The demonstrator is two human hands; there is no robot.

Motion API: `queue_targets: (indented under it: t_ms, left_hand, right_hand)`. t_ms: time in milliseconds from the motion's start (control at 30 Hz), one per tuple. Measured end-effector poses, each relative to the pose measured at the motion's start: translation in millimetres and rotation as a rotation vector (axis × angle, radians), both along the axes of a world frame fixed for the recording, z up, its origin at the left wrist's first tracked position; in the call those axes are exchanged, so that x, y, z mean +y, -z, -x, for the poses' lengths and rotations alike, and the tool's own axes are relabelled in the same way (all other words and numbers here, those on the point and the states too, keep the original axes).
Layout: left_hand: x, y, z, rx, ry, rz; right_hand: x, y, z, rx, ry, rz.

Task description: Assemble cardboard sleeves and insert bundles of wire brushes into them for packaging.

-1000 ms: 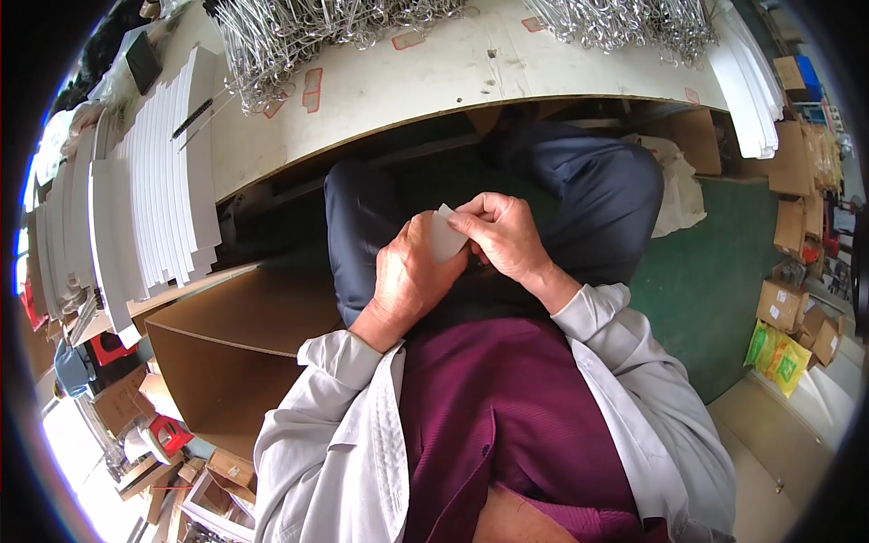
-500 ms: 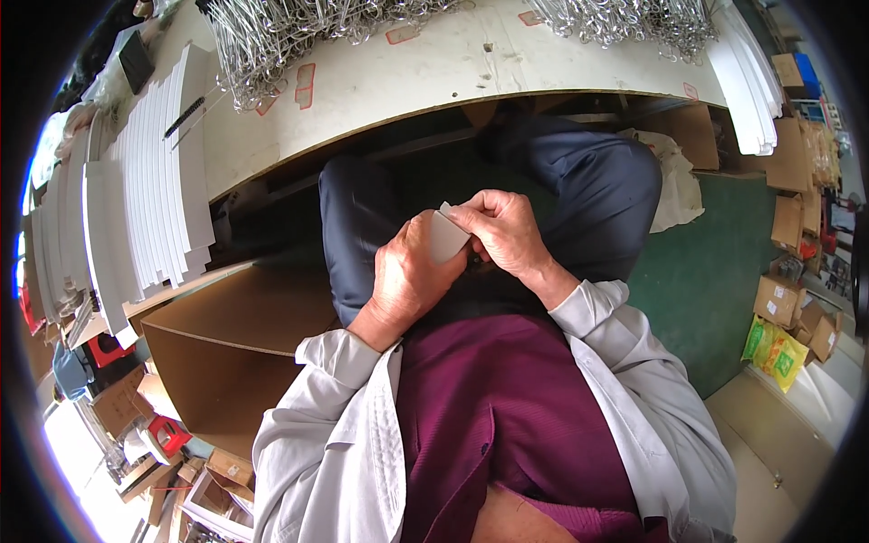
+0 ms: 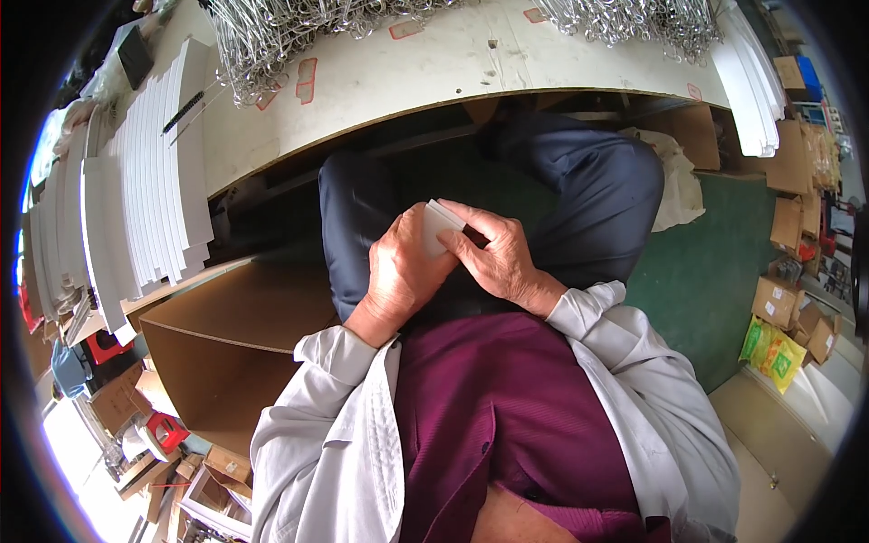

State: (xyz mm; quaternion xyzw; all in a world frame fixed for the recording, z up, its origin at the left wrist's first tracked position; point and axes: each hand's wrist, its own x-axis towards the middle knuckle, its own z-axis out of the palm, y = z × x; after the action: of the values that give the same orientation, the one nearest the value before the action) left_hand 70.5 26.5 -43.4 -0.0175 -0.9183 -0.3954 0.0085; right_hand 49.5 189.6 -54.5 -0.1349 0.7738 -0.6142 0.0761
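Bright overall, looks like daylight; strongest at lower left, where a patch is blown out to white. Small hard glints on the metal hooks. Deep shadow under the tabletop. Left hand and right hand well lit, no obvious motion blur. Fisheye bends the table edge; black vignette, blue-purple fringing at left rim, cartons far right a bit soft

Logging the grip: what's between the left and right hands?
In the head view, small white card-like material, held by both left hand and right hand. Fingers partly hide it; layer count unclear.
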Motion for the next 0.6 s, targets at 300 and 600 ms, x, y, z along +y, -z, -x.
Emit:
queue_targets:
  t_ms: [300, 600]
  left_hand:
    - [-1.4, 7.8, -1.3, 0.063, 0.003, -0.027]
    - [1.2, 1.5, 2.4, 0.111, 0.055, -0.010]
  right_hand:
    - [0.7, -0.5, -3.3, 0.107, -0.040, -0.023]
    - [2.6, -4.5, -4.1, 0.074, -0.019, -0.007]
